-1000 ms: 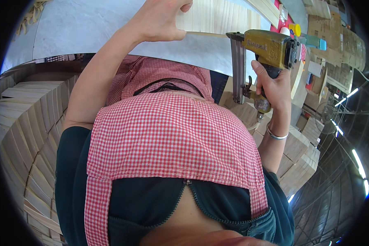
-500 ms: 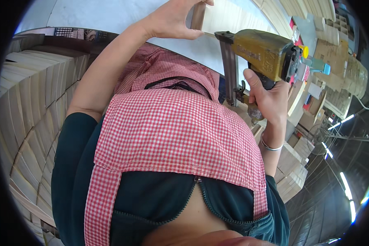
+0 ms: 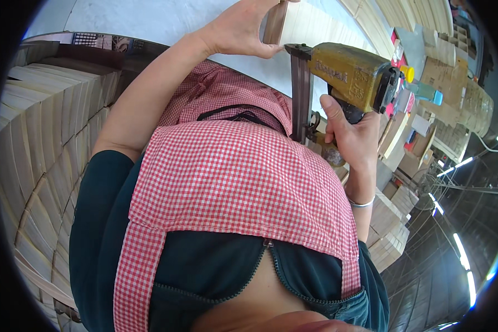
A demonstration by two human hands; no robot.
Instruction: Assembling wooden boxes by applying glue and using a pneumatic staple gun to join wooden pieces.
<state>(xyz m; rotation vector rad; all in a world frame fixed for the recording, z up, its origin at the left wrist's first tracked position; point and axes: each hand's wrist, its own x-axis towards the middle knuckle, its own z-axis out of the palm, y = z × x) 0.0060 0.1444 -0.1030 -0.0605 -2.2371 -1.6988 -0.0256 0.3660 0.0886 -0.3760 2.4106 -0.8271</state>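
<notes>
My right hand [image 3: 355, 130] is wrapped round the handle of a worn yellow-and-black nail gun [image 3: 346, 72], with its thumb along the grip's near side. The gun's nose meets the near corner of a pale wooden piece [image 3: 321, 27], close to my left thumb tip. A long dark magazine runs from the nose back toward my apron. My left hand [image 3: 239, 27] spans the brown end of the wooden piece, thumb on the near side and fingers on the far side. Those fingers are partly cut off by the upper edge of the picture.
The wooden piece lies on a pale work surface [image 3: 149, 16]. Stacked wooden boards [image 3: 44, 127] rise on my left. More pale boards [image 3: 420, 14] lie at the far right, near cardboard boxes [image 3: 445, 77]. A light-blue hose fitting [image 3: 429, 93] sticks out behind the gun.
The nail gun and my right hand have shifted slightly left, bringing the nose up to the wood's corner. My left hand has moved a little right along with the wooden piece.
</notes>
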